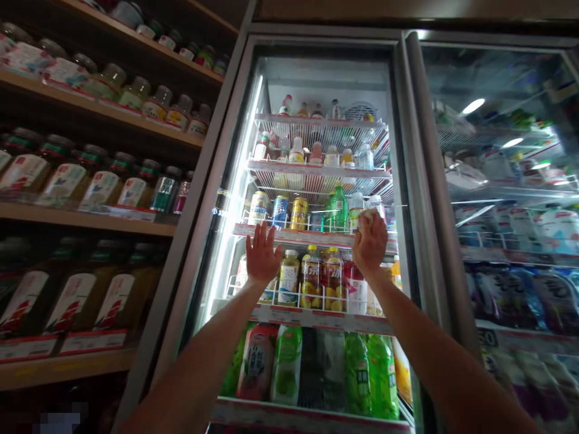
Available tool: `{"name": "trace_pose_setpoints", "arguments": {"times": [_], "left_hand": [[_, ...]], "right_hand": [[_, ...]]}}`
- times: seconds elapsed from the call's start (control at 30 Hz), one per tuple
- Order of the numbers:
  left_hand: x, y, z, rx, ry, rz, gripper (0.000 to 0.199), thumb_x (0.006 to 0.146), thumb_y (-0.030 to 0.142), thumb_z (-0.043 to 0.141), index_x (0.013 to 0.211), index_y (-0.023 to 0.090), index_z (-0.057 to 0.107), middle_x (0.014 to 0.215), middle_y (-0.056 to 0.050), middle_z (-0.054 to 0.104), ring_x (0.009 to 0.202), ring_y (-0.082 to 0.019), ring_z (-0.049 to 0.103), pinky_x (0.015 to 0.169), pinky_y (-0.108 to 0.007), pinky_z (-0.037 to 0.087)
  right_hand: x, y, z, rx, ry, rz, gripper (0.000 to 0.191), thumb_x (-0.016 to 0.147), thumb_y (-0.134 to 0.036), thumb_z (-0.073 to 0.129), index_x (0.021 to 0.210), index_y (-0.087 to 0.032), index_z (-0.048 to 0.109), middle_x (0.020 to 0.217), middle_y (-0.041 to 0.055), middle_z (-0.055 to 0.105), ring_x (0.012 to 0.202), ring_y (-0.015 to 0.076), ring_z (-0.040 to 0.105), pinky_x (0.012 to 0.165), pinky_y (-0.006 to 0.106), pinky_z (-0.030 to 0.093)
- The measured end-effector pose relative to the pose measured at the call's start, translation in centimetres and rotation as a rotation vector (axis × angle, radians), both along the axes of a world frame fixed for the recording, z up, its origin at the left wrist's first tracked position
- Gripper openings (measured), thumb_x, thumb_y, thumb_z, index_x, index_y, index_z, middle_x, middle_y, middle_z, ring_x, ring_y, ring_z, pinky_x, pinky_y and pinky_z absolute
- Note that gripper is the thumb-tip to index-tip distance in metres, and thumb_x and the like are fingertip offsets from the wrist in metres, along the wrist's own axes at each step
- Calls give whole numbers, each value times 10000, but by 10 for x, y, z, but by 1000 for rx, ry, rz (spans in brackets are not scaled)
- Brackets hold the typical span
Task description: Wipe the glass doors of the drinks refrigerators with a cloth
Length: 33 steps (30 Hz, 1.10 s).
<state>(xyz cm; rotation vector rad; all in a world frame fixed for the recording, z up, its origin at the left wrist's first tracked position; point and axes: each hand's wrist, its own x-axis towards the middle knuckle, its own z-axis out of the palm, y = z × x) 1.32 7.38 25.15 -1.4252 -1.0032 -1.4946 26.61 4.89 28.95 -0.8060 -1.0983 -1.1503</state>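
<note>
A glass-fronted drinks cooler (pixel 325 43) fills the middle, its lit shelves stocked with bottles and cans. My left hand (pixel 263 253) is raised flat in front of it, fingers spread, holding nothing, below a blue can (pixel 280 211) and a gold can (pixel 299 213). My right hand (pixel 371 244) is higher up on the right side, its fingers bent round a pale, crumpled cloth or tissue (pixel 370 214). It overlaps the shelf edge near a green bottle (pixel 338 208). Glass appears to lie between my hands and the drinks.
On the left, wooden shelves (pixel 81 222) carry rows of jars and large bottles (pixel 108 301). A metal door frame (pixel 423 181) stands to the right, beside a second cooler with packaged goods (pixel 506 295). Large green bottles (pixel 357 367) line the bottom shelf.
</note>
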Motion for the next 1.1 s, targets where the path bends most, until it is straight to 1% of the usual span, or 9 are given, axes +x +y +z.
{"name": "trace_pose_setpoints", "arguments": {"times": [0.13,0.2,0.33,0.43,0.57,0.63,0.8,0.9,1.1], "left_hand": [[-1,0,0,11,9,-2,503,886,340,356,1343,138,414,1450,-133,337,1366,-273,267,1090,-505,234],[-1,0,0,10,11,-3,508,883,342,361,1341,130,415,1448,-137,339,1363,-277,273,1085,-505,242],[0,1,0,7,0,-9,508,877,332,366,1339,128,417,1450,-142,335,1363,-281,271,1086,-516,235],[1,1,0,8,-6,-17,509,877,328,361,1343,131,411,1452,-139,331,1368,-282,260,1088,-525,226],[-1,-1,0,3,4,-30,508,879,343,362,1341,139,415,1451,-133,336,1367,-278,263,1084,-513,241],[-2,-1,0,11,9,-33,511,880,347,361,1343,138,413,1451,-137,335,1367,-277,264,1087,-510,236],[0,2,0,17,-3,-41,514,883,350,357,1347,136,408,1456,-140,324,1371,-276,252,1098,-517,212],[1,2,-2,16,-18,-48,509,879,346,368,1346,148,411,1455,-131,330,1371,-267,255,1106,-510,201],[0,-1,-3,20,0,-38,503,879,332,366,1336,130,422,1452,-137,334,1366,-272,267,1097,-506,224]], "right_hand": [[-38,-3,-23,-152,-409,-49,473,851,-150,397,1316,-213,459,1439,75,364,1369,240,246,1098,457,309],[-28,-8,-27,-199,-517,-88,469,852,-151,403,1310,-230,461,1439,61,370,1365,227,261,1092,438,318],[31,-13,-15,-117,-46,-124,420,859,-188,395,1262,-158,508,1408,133,396,1315,293,329,1030,516,342],[24,-11,-15,-87,105,-90,421,855,-178,384,1249,-125,523,1416,151,381,1320,298,316,1048,524,317],[-33,-10,-41,-177,-417,-52,460,851,-154,383,1297,-209,484,1448,63,359,1375,223,238,1102,439,296],[-30,-12,-47,-197,-491,-65,461,855,-164,390,1303,-224,475,1450,61,356,1374,219,245,1098,435,300],[61,-13,-29,-109,101,-97,430,869,-238,385,1279,-174,499,1425,144,372,1307,305,347,1024,539,339],[63,-9,-29,-44,243,-89,437,863,-229,381,1277,-157,500,1434,161,355,1310,321,335,1022,563,330],[5,-12,-57,-227,-382,-101,472,852,-169,405,1310,-262,468,1484,47,304,1386,223,219,1102,447,283]]}}
